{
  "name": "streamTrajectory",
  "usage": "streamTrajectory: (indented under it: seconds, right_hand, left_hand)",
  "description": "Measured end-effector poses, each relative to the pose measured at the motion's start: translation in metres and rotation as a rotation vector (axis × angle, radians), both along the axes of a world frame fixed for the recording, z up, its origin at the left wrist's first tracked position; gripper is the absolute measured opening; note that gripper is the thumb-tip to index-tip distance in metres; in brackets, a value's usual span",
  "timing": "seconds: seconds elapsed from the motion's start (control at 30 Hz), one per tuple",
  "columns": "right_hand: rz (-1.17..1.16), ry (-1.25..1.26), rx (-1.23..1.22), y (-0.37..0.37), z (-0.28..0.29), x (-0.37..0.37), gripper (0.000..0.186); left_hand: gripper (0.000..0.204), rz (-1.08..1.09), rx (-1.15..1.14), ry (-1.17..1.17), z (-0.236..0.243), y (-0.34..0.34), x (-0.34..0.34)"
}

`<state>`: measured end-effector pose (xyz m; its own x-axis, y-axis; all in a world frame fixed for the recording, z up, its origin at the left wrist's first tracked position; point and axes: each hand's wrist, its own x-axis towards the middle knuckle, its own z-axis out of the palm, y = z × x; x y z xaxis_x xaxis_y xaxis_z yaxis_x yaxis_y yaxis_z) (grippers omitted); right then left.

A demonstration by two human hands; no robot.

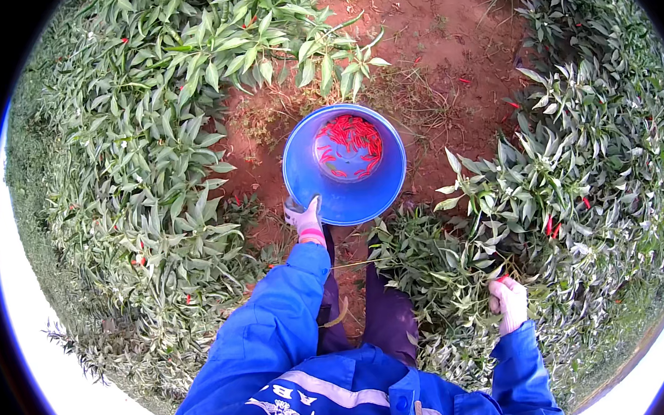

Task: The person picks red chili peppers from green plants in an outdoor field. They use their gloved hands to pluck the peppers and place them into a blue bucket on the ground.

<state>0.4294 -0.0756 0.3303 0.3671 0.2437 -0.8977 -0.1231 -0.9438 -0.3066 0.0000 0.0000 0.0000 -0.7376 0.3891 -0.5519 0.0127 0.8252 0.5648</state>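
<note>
Wearer is wearing a blue cloth jacket with a pale stripe and dark purple trousers. Right hand, in a whitish knit glove, is sitting low in the right-side plants, fingers curled and pinching a small red pepper; only a bit is showing, can't tell if it's off the stem. Left hand, in a pale glove with a pink cuff, is grasping the near-left rim of a round blue plastic bucket. Bucket is facing mouth-up in front of the legs; slim red peppers are lying on its bottom, mostly bunched toward the far side. Leafy green plants are flanking both sides, some bearing red pods. Bare reddish soil is running between them beyond the bucket.
</note>
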Motion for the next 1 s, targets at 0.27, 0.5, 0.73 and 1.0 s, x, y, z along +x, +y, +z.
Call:
streamTrajectory:
  seconds: [0.27, 0.5, 0.73, 1.0]
  right_hand:
    - [-0.04, 0.206, 0.103, -0.01, 0.019, -0.016, 0.019]
    - [-0.158, 0.394, 0.503, 0.001, 0.073, 0.03, 0.015]
    - [-0.608, 0.402, 0.786, 0.012, 0.07, 0.077, 0.022]
    - [-0.007, -0.474, 0.231, 0.064, -0.008, 0.176, 0.021]
  left_hand:
    - [0.042, 0.063, -0.06, -0.669, 0.007, -0.008, 0.023]
    - [0.018, 0.155, 0.054, -0.733, 0.032, 0.067, 0.048]
    - [0.028, -0.106, 0.08, -0.908, 0.072, 0.211, 0.132]
    - [0.051, -0.314, -0.081, -0.975, 0.005, 0.344, 0.215]
